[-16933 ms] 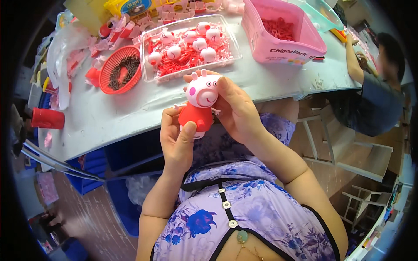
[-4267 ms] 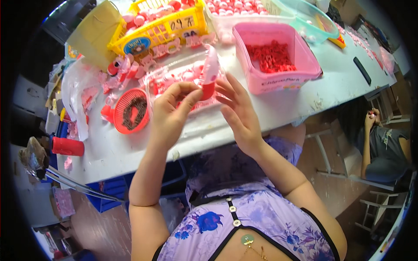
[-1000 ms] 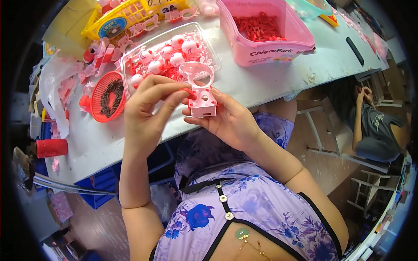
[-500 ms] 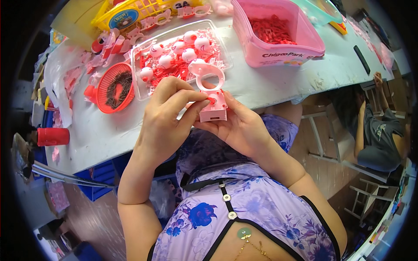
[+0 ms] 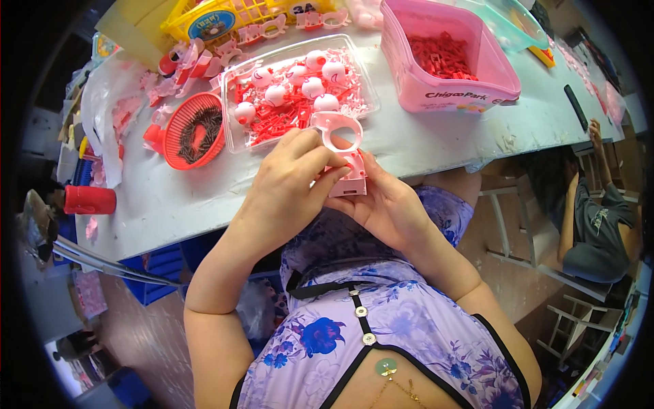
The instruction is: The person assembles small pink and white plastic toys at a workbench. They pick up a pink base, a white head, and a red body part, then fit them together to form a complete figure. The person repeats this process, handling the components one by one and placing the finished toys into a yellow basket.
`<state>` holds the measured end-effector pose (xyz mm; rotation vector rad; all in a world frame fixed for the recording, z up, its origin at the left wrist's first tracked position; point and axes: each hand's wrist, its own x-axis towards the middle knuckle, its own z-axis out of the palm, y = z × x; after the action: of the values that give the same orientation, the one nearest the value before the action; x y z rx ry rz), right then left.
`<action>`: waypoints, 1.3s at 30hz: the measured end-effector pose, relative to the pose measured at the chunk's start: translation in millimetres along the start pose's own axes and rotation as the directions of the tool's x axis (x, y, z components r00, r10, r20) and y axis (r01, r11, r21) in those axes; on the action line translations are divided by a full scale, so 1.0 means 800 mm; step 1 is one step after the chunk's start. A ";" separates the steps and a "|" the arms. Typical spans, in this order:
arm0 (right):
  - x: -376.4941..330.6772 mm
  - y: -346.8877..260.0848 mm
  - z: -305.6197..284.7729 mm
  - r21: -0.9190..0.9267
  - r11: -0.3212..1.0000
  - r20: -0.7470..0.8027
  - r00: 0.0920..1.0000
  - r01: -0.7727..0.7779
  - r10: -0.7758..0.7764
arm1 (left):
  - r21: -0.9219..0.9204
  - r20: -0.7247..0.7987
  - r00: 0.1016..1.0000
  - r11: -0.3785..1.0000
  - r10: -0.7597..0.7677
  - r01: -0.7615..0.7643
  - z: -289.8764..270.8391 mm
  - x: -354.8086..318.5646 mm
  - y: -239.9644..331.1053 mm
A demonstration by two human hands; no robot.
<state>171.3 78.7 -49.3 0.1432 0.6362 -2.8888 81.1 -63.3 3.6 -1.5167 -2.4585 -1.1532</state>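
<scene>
One pink toy shell (image 5: pixel 351 185): held at the near edge of the surface (image 5: pixel 429 146).
Left hand (image 5: pixel 289 180): thumb and fingers pinching a small red part (image 5: pixel 349 165) against the shell's front.
Right hand (image 5: pixel 390 206): gripping the shell's right side.
Clear tray (image 5: pixel 373 102): just beyond, holding white toy heads (image 5: pixel 313 88).
Red basket (image 5: pixel 174 140): left of the tray.

A toy-parts workshop: white worktable (image 5: pixel 436 141), pink tub (image 5: pixel 414 83) of red plastic pieces (image 5: pixel 439 56), co-worker (image 5: pixel 594 238) nearby.
</scene>
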 end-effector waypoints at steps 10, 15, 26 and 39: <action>-0.016 -0.008 0.009 0.034 0.999 -0.016 1.000 -0.015 0.016 | -0.282 0.163 0.985 0.954 -0.060 0.104 -0.014 0.014 -0.008; -0.018 -0.017 -0.003 0.014 1.000 -0.018 1.000 -0.002 0.003 | -0.198 -0.060 0.974 0.959 -0.217 0.202 -0.063 0.054 -0.057; -0.023 -0.016 -0.007 0.067 0.998 -0.018 1.000 -0.015 0.016 | 0.341 0.020 0.983 0.926 -0.180 0.163 -0.057 0.052 -0.128; -0.011 0.003 -0.008 0.009 0.997 0.011 0.997 -0.073 0.073 | -0.037 -0.522 0.719 0.854 -0.460 0.519 -0.059 -0.204 -0.052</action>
<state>180.8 81.0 -55.0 0.1487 0.6031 -2.8204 118.3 -226.2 -49.0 -0.4088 -2.5135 -1.2404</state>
